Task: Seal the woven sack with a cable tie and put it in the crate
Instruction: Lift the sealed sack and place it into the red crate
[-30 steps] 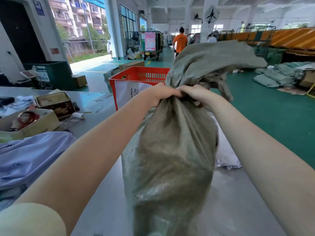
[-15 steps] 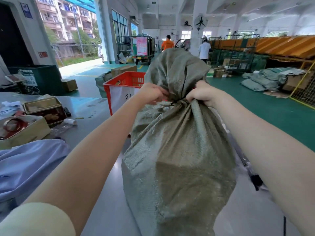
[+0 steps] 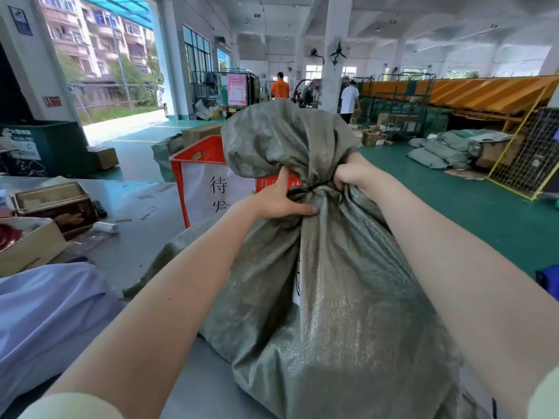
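A full grey-green woven sack [image 3: 332, 291] stands on the grey table in front of me. Its neck is gathered, and a thin black cable tie [image 3: 314, 187] circles it. The loose top of the sack bulges above the tie. My left hand [image 3: 279, 201] grips the neck from the left, thumb up against the cloth and fingers across the front. From the right, my right hand [image 3: 357, 176] is clenched on the neck at the tie. Behind the sack stands a red plastic crate [image 3: 196, 155] with a white label; the sack hides its right part.
On the table's left lie a light blue garment [image 3: 45, 313], open cardboard boxes [image 3: 33, 246] and a small white roll [image 3: 104, 227]. The green floor to the right holds piled sacks [image 3: 438, 149] and a yellow mesh cage [image 3: 526, 158]. Two people stand far back.
The sack's top has shifted left and puffed up above the tie. My left hand has opened its fist and now lies flatter on the neck. The crate looks nearer.
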